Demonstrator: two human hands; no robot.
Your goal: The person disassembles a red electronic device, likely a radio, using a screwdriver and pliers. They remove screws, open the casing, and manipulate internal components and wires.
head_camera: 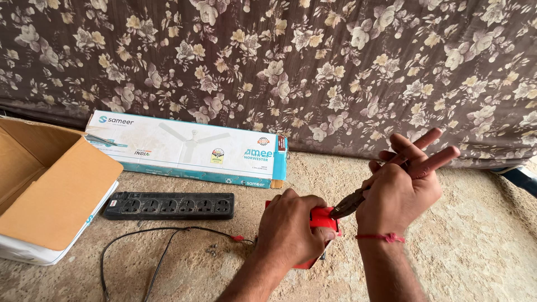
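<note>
Gripping a small red block (321,217) from above, the left hand (291,226) was curled tight around it, knuckles up, forearm rising from the lower edge of the view. The right hand (400,190) stood just beside it, palm toward the left hand, its fingers splayed up and to the right while it held a pair of pliers (349,204). The pliers lay on a slant, handles up inside the right palm, nose pointing down and left onto the red block's top edge. A red thread (381,237) circled the right wrist. Left of the left hand lay a long black power strip (170,206), with a thin black cable (162,237) trailing below it. Beyond that, a long, flat white-and-teal carton (184,148) leaned against a floral cloth (313,61). Farthest left sat an open brown cardboard box (50,184).
</note>
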